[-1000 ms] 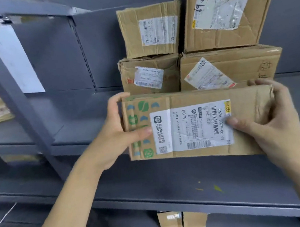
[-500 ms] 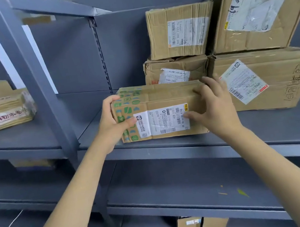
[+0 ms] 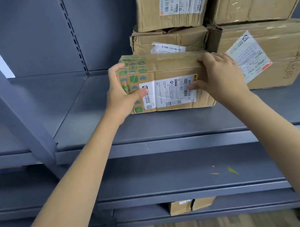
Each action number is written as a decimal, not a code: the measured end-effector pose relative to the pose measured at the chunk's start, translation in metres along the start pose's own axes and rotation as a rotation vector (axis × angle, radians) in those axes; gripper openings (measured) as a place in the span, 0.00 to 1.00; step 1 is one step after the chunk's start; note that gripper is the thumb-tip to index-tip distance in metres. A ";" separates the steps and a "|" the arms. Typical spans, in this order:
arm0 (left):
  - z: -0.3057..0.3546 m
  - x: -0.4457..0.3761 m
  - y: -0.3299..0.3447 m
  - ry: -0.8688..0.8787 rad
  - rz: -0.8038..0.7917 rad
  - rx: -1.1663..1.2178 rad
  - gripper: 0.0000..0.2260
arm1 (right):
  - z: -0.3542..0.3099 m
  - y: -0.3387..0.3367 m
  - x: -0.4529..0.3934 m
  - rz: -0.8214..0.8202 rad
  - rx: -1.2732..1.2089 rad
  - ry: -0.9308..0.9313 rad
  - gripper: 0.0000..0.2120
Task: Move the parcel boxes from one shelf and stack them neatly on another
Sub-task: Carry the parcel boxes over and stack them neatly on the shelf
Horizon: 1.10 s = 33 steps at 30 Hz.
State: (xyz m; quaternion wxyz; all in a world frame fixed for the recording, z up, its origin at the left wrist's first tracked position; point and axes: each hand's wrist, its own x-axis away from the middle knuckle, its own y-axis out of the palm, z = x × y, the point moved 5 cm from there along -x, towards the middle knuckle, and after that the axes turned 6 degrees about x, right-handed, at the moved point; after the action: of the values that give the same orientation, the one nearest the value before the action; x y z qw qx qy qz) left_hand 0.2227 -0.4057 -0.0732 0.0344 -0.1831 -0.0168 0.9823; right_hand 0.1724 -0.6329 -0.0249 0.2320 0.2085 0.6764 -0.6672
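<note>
Parcel box (image 3: 166,69) on shelf (image 3: 89,121) between both hands, bare shelf leftward.

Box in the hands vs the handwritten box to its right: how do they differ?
The held box has green and blue printed patterns at its left end; the handwritten box has marker writing on its right side instead. The held box's label sits straight; the handwritten box's is tilted. The left hand and right hand grip the held box; nothing touches the other, which carries a box on top. Both are worn brown cardboard on the same grey shelf.
</note>
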 end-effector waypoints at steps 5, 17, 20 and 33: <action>-0.007 -0.002 0.001 0.019 0.042 -0.028 0.33 | 0.006 0.011 0.004 0.018 -0.011 -0.049 0.33; -0.004 0.018 0.009 0.050 0.085 -0.140 0.44 | -0.005 0.031 0.050 0.199 0.177 -0.089 0.44; -0.008 0.015 0.014 0.065 0.109 -0.145 0.44 | 0.004 0.035 0.042 0.191 0.218 -0.104 0.49; -0.010 0.013 0.018 0.037 0.161 -0.244 0.31 | 0.006 0.035 0.041 0.135 0.183 -0.081 0.52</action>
State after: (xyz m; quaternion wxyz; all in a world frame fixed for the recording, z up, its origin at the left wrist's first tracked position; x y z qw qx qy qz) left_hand 0.2130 -0.4220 -0.0883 -0.0667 -0.2048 -0.1207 0.9691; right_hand 0.1607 -0.6397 -0.0773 0.2836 0.2468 0.5872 -0.7169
